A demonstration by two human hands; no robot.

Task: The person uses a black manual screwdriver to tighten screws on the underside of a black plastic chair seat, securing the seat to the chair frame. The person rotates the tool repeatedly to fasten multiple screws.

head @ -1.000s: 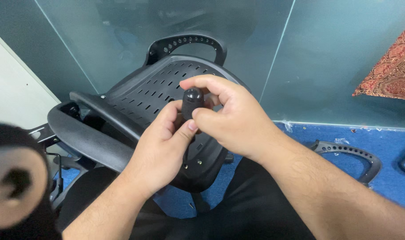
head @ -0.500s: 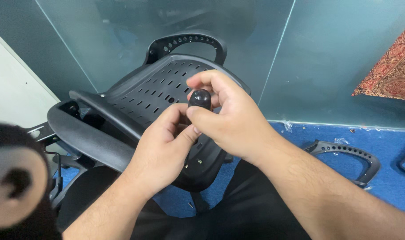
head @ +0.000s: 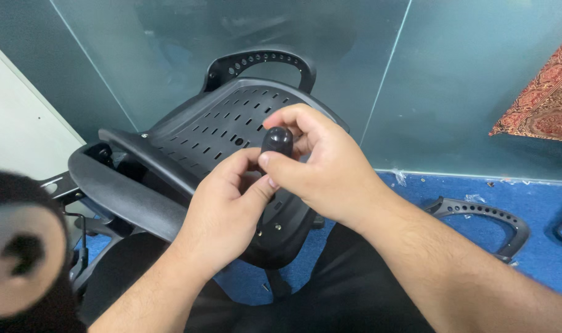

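small black rounded knob: pinched between thumb and fingers of the right hand, held above the perforated black chair back. left hand: curled, fingertips touching the underside of the knob beside the right thumb. loose black armrest loop: lying on the blue floor, well apart, to the right.

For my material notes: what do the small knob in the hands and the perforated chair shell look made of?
Knob: probably hard black plastic, smooth with a faint sheen. Chair shell: likely moulded black plastic, matte, judging by its crisp slots and one-piece curve.
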